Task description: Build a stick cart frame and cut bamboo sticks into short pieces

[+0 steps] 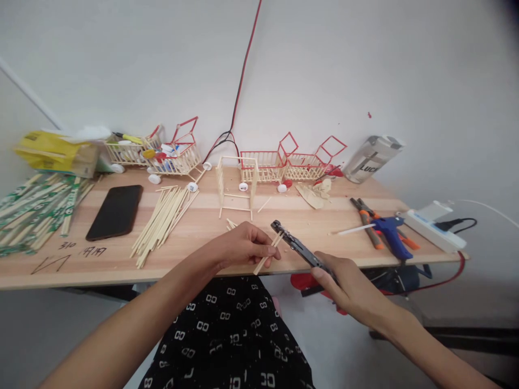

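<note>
My left hand (252, 247), above the table's front edge, pinches a pair of short wooden sticks (263, 261), which look like chopstick pieces. My right hand (340, 281) is wrapped around the handles of dark grey metal pliers (302, 249). Their jaws meet the upper ends of the sticks; whether they bite into the wood I cannot tell. Behind my left hand stands an open wooden stick frame (237, 195). A loose bundle of bare wooden sticks (164, 219) lies to its left, and a few short pieces lie near my left hand.
Small stick-built carts with red handles, one cart (178, 156) left and another cart (261, 162) right, line the wall. Wrapped chopsticks (40, 210), a phone (114, 212) and a yellow bag (52, 151) lie left. A blue glue gun (390, 233), orange-handled pliers (372, 229), power strip (433, 229) and canister (371, 159) are right.
</note>
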Action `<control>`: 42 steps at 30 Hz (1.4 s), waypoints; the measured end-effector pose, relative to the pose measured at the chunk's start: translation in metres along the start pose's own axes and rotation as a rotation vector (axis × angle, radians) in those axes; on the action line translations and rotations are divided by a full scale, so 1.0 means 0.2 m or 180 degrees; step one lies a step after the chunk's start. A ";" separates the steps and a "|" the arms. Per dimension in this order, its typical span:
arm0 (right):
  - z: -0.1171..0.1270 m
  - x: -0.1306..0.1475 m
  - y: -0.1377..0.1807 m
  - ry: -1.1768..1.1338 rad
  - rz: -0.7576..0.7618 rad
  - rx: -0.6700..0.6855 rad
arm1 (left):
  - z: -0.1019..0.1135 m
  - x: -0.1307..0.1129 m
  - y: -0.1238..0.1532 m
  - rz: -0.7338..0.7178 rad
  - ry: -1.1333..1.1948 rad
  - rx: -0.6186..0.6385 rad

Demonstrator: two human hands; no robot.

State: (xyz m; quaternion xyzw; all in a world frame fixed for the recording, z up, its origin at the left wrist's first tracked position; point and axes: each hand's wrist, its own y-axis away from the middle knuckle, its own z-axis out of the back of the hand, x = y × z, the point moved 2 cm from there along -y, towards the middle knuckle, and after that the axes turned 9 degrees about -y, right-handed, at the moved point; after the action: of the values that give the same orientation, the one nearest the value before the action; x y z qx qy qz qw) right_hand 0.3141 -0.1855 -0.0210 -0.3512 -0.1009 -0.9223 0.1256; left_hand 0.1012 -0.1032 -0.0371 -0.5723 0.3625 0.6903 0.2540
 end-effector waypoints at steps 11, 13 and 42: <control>0.01 -0.03 -0.07 0.0141 -0.0034 -0.0012 | 0.02 0.02 -0.04 0.0125 0.0331 -0.0091; 0.01 -0.04 -0.07 0.0191 -0.0041 -0.0040 | 0.02 0.03 -0.04 0.0139 0.0417 -0.0097; 0.02 -0.16 -0.16 0.0302 -0.0002 -0.0267 | 0.08 0.02 -0.14 0.0210 0.0163 -0.0177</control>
State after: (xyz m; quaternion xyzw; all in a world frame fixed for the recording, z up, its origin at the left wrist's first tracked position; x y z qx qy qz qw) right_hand 0.3300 -0.1486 -0.0427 -0.3120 -0.0561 -0.9414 0.1151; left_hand 0.1121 -0.0739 -0.0447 -0.5844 0.3683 0.6932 0.2057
